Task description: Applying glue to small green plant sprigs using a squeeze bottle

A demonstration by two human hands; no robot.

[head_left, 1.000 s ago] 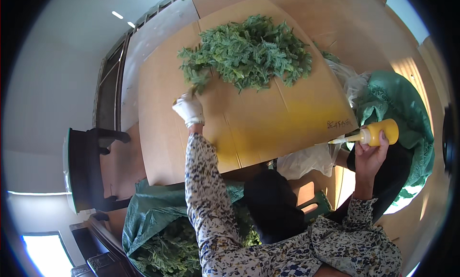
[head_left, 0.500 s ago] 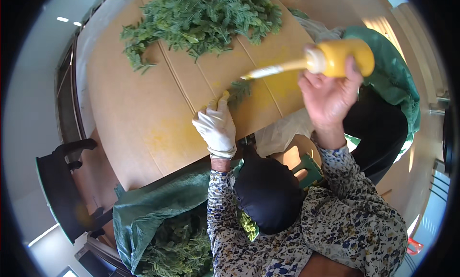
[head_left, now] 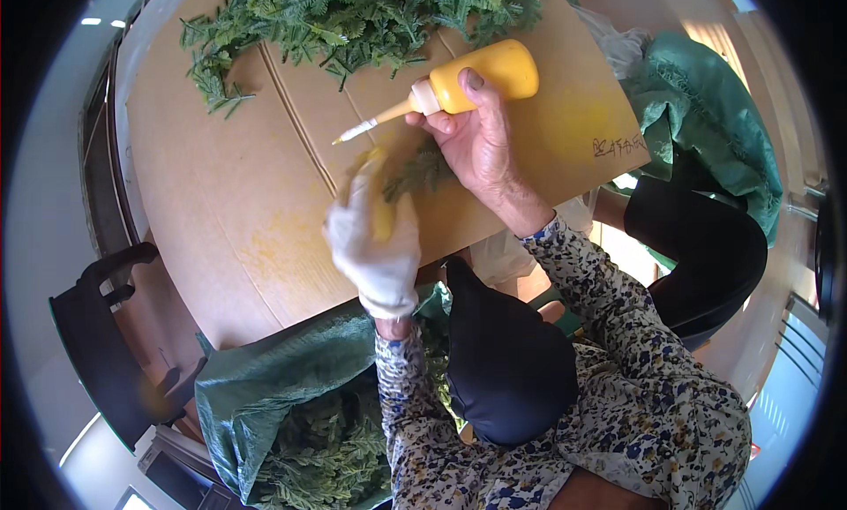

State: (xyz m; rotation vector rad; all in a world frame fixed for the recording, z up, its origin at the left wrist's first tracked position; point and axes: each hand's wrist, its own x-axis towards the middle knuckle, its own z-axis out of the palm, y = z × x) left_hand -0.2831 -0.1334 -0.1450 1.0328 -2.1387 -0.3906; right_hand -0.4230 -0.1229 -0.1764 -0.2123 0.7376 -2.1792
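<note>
My right hand [head_left: 472, 126] grips a yellow squeeze bottle [head_left: 498, 73] lying almost level, its long, white-tipped nozzle aimed down and to the left. My left hand [head_left: 375, 245] wears a white glove with yellow stains on the fingers. It is smeared by motion, but its fingers reach out apart from the thumb and nothing shows in them. Just right of the glove, a small green fir sprig [head_left: 418, 168] rests on the cardboard sheet [head_left: 203, 210], partly behind my right hand. A big heap of fir sprigs [head_left: 353, 20] covers the far side of the cardboard.
Yellow smears mark the cardboard. Below its near edge stands a green bag [head_left: 256, 369] full of greenery [head_left: 331, 448]. Another green sack [head_left: 706, 95] sits at the right, beside a black-clothed leg [head_left: 697, 245]. A black chair [head_left: 101, 342] is on the left.
My right hand has brought the bottle left, closer to the glove. My left hand has come off the sprig and shifted left, its fingers spreading. The view has shifted slightly.
</note>
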